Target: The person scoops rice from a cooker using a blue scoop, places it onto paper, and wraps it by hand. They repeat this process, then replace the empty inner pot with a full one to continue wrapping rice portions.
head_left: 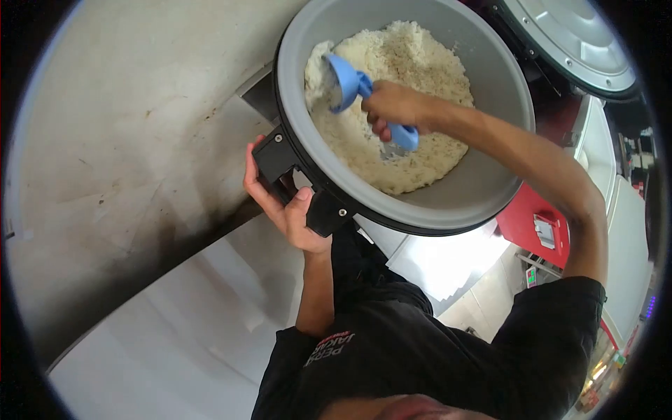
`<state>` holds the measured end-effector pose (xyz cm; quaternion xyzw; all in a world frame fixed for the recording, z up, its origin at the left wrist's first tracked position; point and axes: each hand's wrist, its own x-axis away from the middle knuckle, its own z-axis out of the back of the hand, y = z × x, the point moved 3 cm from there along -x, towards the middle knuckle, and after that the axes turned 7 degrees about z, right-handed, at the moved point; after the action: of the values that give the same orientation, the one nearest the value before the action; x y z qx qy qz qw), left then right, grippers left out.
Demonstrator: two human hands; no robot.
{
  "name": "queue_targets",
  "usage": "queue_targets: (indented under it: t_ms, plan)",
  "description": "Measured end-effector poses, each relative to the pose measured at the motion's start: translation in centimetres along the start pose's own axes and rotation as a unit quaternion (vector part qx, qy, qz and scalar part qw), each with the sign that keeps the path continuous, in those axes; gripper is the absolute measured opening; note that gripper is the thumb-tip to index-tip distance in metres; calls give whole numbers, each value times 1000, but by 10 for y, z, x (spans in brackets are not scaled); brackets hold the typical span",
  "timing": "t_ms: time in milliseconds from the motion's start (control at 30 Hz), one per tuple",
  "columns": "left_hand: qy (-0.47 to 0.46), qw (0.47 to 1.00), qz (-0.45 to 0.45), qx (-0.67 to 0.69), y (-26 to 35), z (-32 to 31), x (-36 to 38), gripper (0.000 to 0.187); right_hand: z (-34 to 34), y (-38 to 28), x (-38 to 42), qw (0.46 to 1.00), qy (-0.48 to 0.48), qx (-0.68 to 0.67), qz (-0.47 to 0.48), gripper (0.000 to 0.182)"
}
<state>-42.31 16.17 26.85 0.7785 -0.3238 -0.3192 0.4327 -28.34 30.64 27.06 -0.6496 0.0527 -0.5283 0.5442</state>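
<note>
A large round rice cooker (pixel 294 105) with a grey inner wall holds a bed of white rice (pixel 427 77). My right hand (pixel 395 108) is wrapped round the handle of a blue rice scoop (pixel 341 82). The scoop's bowl is at the left side of the rice, with some white rice against it. On the cooker's outer rim, my left hand (pixel 283 210) grips the black side handle (pixel 318 210), thumb on the near side and fingers around the far side. Part of the rice lies hidden behind my right hand and the scoop.
The cooker's silver lid (pixel 567 42) stands open at the upper right. A stained pale wall (pixel 126 126) is on the left. Below the cooker is a shiny pale surface (pixel 448 266), with a red panel (pixel 532 217) to its right.
</note>
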Motion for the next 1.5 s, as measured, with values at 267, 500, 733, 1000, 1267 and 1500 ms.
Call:
queue_targets:
  t_ms: [267,500,733,1000,1267,1500]
  plan:
    - [5,1000,-7,-2,0,-6,8,79,3,6,81,992,-109,15,-64,14]
    - [31,998,-3,-47,3,-8,5,75,43,16,53,993,-58,98,-11,23]
    - [38,998,-7,-52,-1,-5,5,71,53,32,36,981,20,191,-10,24]
    - [46,997,-19,-52,-3,-4,4,72,-5,11,82,980,-86,180,-21,24]
    - [36,999,10,11,-3,2,4,79,38,4,95,984,-161,17,-74,25]
    - [41,996,-20,-72,-2,0,4,71,46,21,46,960,3,279,-19,21]
